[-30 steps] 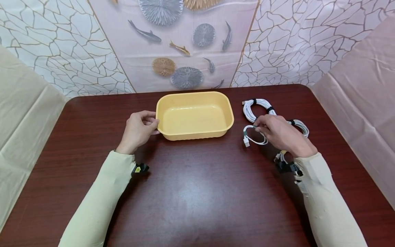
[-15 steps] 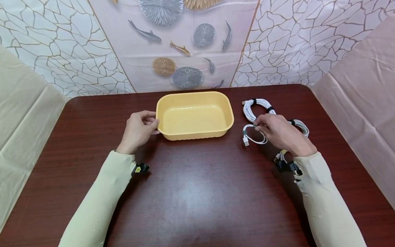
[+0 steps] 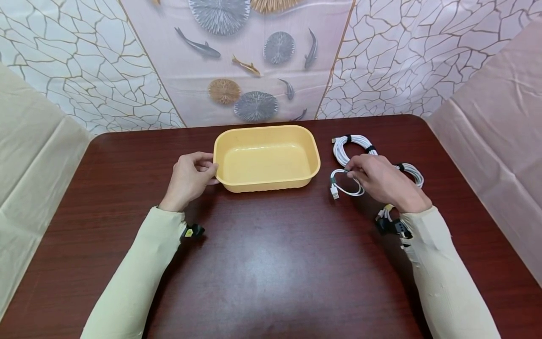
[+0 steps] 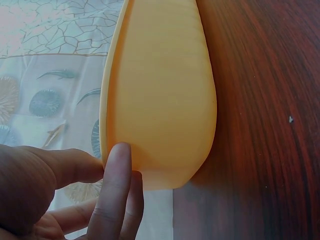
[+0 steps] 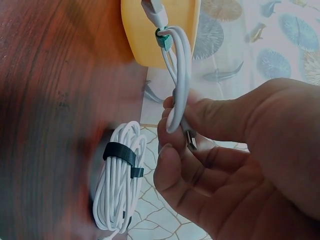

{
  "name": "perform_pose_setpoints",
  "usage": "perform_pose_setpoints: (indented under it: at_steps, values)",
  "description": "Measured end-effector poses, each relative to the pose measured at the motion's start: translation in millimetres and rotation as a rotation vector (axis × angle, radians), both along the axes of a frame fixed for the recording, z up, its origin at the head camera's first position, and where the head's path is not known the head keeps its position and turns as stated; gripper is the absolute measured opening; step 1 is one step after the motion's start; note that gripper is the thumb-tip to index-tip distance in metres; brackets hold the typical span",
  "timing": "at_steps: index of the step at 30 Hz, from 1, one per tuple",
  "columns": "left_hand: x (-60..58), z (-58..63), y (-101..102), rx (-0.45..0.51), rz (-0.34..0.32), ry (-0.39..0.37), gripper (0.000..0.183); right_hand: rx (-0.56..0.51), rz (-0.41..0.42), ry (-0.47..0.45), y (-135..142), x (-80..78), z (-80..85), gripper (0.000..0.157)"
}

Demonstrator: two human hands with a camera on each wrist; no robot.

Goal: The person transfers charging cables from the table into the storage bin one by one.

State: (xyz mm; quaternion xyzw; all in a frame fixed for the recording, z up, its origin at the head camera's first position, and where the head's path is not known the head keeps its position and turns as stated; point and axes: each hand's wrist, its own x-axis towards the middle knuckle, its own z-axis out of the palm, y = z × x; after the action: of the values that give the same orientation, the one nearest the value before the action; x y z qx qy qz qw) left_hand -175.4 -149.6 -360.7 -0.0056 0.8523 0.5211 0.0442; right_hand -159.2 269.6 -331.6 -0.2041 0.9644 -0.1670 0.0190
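My left hand (image 3: 192,179) pinches the left rim of a yellow plastic basin (image 3: 267,184); in the left wrist view the thumb and fingers (image 4: 118,175) meet at the basin's edge. To the right of the basin, my right hand (image 3: 383,181) pinches a small coiled white USB cable (image 3: 349,193) between thumb and fingers. A green tie (image 5: 163,40) binds that coil, seen close in the right wrist view, with one metal plug above and a small connector hanging below the thumb.
Behind the right hand lies a larger white cable coil (image 3: 340,150) with black ties. Another white coil (image 3: 412,173) sits to its right, partly hidden by the hand. More cable (image 3: 384,214) shows near the right wrist. A patterned cloth (image 3: 262,61) hangs behind the dark wooden table (image 3: 262,263).
My right hand has shifted slightly left and up in the head view, carrying the small USB cable with it. The left hand and the basin have stayed in place.
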Motion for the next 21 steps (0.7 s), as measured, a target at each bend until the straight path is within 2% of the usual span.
perform_pose_setpoints:
  at_steps: [21]
  values:
    - [0.1,0.3,-0.8,-0.009,-0.005,-0.007,0.037,-0.008,-0.029,-0.038,-5.3,-4.1,4.2,0.014]
